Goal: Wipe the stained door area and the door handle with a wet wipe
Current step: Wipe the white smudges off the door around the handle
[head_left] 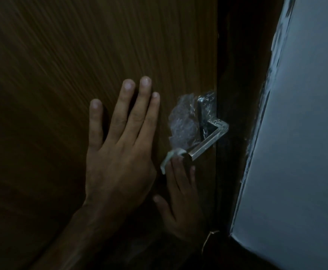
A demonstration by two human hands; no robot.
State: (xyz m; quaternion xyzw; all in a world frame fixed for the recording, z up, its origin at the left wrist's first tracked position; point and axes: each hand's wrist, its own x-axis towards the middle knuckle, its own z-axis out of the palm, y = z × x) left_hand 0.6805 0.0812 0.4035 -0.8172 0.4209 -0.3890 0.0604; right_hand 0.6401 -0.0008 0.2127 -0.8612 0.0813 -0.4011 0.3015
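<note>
A brown wooden door (81,55) fills the view in dim light. My left hand (120,152) lies flat on it with straight fingers, just left of the handle. The metal lever handle (208,141) slants down to the left; crumpled clear plastic (184,123) covers its plate. My right hand (180,195) reaches up from below with straight fingers and the thumb held apart. Its fingertips press a small white wet wipe (169,156) against the free end of the lever. No stain on the door is clear in this light.
The dark door frame (237,75) runs along the door's right edge. A pale grey wall (305,133) with a rough painted edge stands at the right. A thin thread (208,238) hangs near the frame below my right hand.
</note>
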